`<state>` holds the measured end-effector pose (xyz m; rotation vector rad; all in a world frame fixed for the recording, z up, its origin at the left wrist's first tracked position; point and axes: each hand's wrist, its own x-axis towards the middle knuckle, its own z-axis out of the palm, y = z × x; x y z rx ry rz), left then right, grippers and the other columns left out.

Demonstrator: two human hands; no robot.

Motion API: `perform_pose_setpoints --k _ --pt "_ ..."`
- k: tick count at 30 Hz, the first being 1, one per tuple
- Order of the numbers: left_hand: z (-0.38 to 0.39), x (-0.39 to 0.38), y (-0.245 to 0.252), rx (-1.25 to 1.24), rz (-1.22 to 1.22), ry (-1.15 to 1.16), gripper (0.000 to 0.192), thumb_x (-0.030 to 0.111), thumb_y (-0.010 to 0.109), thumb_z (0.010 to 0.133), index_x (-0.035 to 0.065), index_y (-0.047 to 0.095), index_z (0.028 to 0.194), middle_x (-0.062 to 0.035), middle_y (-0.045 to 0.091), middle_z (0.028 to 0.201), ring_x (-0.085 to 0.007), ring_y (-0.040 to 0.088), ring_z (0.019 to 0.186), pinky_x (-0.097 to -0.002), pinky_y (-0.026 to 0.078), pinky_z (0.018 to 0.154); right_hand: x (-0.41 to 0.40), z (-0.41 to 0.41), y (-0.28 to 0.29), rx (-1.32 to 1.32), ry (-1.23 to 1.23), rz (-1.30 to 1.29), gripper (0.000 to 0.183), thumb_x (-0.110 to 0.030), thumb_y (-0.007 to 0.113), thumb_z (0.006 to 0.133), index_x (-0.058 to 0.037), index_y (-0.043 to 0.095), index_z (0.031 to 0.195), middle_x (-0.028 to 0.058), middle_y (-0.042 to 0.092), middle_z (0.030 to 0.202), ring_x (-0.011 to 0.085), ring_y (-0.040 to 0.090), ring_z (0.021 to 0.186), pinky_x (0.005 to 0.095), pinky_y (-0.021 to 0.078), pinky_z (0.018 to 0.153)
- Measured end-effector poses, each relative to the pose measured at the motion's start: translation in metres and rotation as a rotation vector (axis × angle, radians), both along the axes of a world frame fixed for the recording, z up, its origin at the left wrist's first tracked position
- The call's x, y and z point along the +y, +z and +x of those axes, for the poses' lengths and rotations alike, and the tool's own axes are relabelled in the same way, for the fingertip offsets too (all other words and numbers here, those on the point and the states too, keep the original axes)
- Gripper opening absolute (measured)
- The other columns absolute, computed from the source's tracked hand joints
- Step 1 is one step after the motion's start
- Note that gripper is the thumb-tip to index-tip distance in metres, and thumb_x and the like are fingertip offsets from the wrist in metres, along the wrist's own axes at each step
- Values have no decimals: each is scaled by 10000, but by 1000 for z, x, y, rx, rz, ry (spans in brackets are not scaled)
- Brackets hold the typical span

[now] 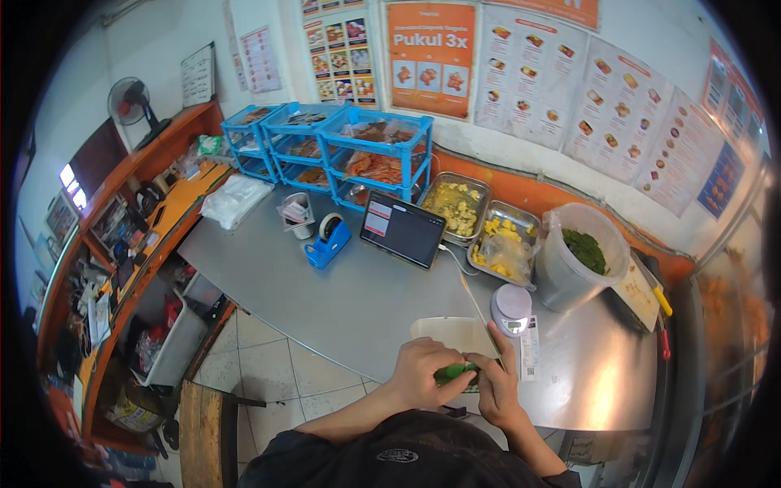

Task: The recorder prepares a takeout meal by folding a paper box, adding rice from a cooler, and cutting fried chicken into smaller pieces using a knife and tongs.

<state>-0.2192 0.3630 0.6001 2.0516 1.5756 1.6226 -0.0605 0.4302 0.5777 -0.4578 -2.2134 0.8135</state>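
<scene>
My left hand (424,372) is closed around a green item (453,372), perhaps a vegetable or a marker; its kind cannot be told. My right hand (497,375) meets it at the item's right end, thumb and finger pinching there, with the index finger stretched upward. Just beyond both hands lies an open cream paper food box (448,332), its near part hidden by them. A small round kitchen scale (511,308) with a lit display stands right of the box. Under its edge and running towards me is a printed paper slip (529,354).
On the steel table (366,305) are a tablet (403,230) with a white cable, a blue tape dispenser (327,244), metal trays of yellow food (454,207), a tall plastic tub of chopped greens (583,256), a cutting board (634,290) with a yellow-handled knife (662,301), and blue racks (378,146).
</scene>
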Motion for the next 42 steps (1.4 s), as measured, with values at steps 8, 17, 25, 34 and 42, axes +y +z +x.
perform_pose_setpoints --k 8,17,25,34,42 --pt "-20 4 -120 305 -122 420 144 188 668 721 77 577 709 -58 588 589 -244 579 532 -351 419 506 22 -31 -82 -255 -62 150 484 15 560 756 -121 560 1221 342 96 1421 479 150 1325 457 254 1048" --pt "-32 32 -152 234 -781 273 288 324 614 804 38 601 771 -157 624 705 -335 604 686 -430 453 627 -14 40 -157 -310 -481 -307 327 -31 634 732 -81 622 1056 288 149 1427 451 253 1294 448 351 998" --pt "-18 92 -9 -117 -290 -134 202 80 670 758 6 626 941 -129 627 774 -247 620 741 -314 474 656 -54 149 -95 34 -1306 -289 214 67 597 750 -3 602 952 101 596 842 150 569 674 272 481 588" --pt "163 124 -106 -153 388 -354 275 177 489 888 46 541 652 -24 472 607 -131 437 508 -293 355 451 -201 245 -15 397 -1846 141 207 -127 484 862 -6 541 705 117 515 594 235 471 521 363 374 505" --pt "330 14 24 -412 935 -691 305 175 460 927 18 543 679 -58 507 624 -212 459 527 -325 416 541 -518 277 44 478 -2248 1389 454 -240 360 976 -107 247 557 -23 249 509 84 212 491 278 146 466"
